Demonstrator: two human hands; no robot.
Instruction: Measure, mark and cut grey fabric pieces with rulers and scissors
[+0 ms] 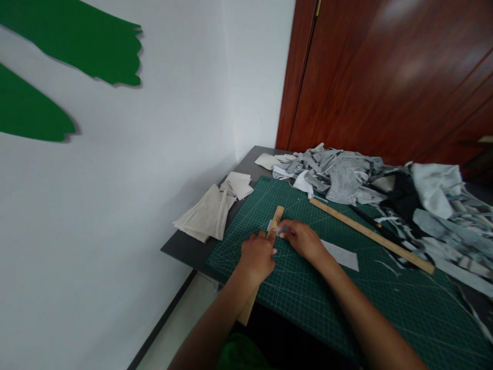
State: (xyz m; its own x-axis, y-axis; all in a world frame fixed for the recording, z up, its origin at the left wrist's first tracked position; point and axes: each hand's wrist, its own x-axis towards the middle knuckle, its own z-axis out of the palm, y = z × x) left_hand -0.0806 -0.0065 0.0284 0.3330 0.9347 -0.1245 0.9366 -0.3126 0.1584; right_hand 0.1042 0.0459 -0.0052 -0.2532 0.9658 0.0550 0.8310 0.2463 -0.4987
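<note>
My left hand (257, 255) presses down on a short wooden ruler (276, 216) that lies across the green cutting mat (308, 308); its fingers are curled over the wood. My right hand (302, 238) sits just right of the ruler, fingers pinched around a small pale object at the ruler's edge that I cannot make out. A strip of grey fabric (341, 255) runs under my right wrist toward the ruler.
A long wooden ruler (370, 234) lies diagonally on the mat. A heap of grey fabric scraps (346, 174) covers the far and right side of the table. Folded beige cloth pieces (211, 210) sit at the left, by the white wall.
</note>
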